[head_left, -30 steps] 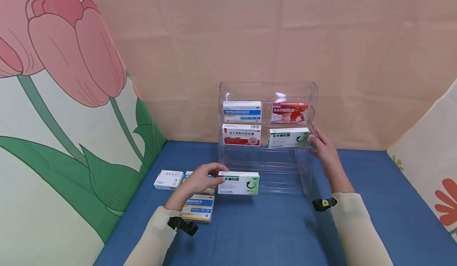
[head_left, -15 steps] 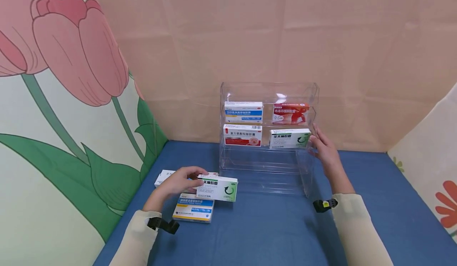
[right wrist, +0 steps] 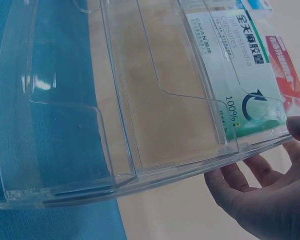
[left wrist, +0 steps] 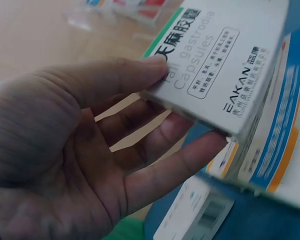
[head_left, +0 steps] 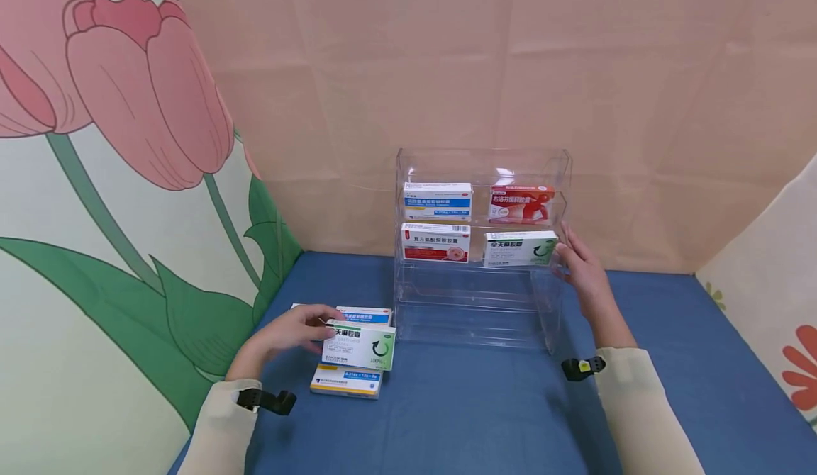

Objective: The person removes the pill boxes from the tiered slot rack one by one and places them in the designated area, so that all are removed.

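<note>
My left hand pinches a white and green medicine box by its left end, thumb on the printed face and fingers beneath. This box is low over a blue, white and yellow medicine box on the table; whether they touch I cannot tell. My right hand grips the right side of a clear tiered display rack, its thumb at the edge and its fingers outside the side wall. Beside that thumb, a matching white and green box leans in the rack.
The rack also holds a blue and white box, a red box and a white and red box. Another blue and white box lies behind the held one. A white box lies near my left hand on the blue tabletop.
My left hand has carried the white and green box leftward and slightly down, from in front of the rack to above the boxes on the table. My right hand stays on the rack.
</note>
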`<action>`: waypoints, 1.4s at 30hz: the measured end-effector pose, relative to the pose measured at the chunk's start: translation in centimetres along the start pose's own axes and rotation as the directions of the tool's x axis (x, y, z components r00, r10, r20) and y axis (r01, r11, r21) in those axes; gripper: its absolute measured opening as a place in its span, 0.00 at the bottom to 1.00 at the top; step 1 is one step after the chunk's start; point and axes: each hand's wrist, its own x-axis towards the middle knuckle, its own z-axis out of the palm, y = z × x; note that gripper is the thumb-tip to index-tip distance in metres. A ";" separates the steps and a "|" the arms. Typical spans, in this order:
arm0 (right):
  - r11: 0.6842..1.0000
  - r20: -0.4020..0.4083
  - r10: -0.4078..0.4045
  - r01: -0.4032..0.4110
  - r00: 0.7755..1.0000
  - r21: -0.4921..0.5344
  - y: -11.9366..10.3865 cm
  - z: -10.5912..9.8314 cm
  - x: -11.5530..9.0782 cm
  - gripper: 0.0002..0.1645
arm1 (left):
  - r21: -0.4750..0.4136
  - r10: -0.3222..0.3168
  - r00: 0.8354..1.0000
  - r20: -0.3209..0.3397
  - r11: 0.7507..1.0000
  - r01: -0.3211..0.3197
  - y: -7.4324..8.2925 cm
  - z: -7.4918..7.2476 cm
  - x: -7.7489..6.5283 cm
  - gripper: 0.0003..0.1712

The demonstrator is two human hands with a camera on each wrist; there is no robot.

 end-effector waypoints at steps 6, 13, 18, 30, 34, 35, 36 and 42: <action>1.000 0.000 0.009 -0.009 1.000 -0.003 0.1 -0.1 0.0 0.36 | -0.002 -0.014 1.000 -0.009 1.000 0.014 -1.3 -1.7 -1.1 0.22; 1.000 -0.005 0.019 -0.019 1.000 0.011 0.2 -0.2 0.0 0.35 | -0.018 -0.042 0.998 -0.037 0.999 0.042 -2.3 -3.1 -2.2 0.24; 1.000 -0.003 0.024 -0.024 1.000 0.005 0.1 -0.2 0.0 0.34 | -0.010 -0.040 0.999 -0.036 0.999 0.039 -3.1 -4.0 -2.7 0.26; 1.000 -0.005 0.019 -0.019 1.000 -0.006 0.0 -0.1 0.2 0.35 | -0.051 -0.083 0.994 -0.074 0.996 0.079 -4.3 -5.7 -4.5 0.26; 1.000 -0.003 0.015 -0.015 1.000 -0.012 0.0 -0.1 0.1 0.36 | -0.079 -0.100 0.992 -0.070 0.992 0.095 -4.8 -6.2 -5.1 0.27; 1.000 -0.004 0.016 -0.016 1.000 -0.014 0.0 -0.1 0.1 0.36 | -0.085 -0.102 0.992 -0.070 0.992 0.096 -5.0 -6.3 -5.2 0.28; 1.000 -0.004 0.016 -0.016 1.000 -0.015 0.0 -0.1 0.1 0.36 | -0.087 -0.103 0.992 -0.069 0.992 0.097 -5.1 -6.4 -5.4 0.28; 1.000 -0.008 0.017 -0.017 1.000 -0.008 0.1 0.0 0.2 0.35 | -0.087 -0.115 0.991 -0.070 0.990 0.108 -5.7 -7.0 -6.2 0.29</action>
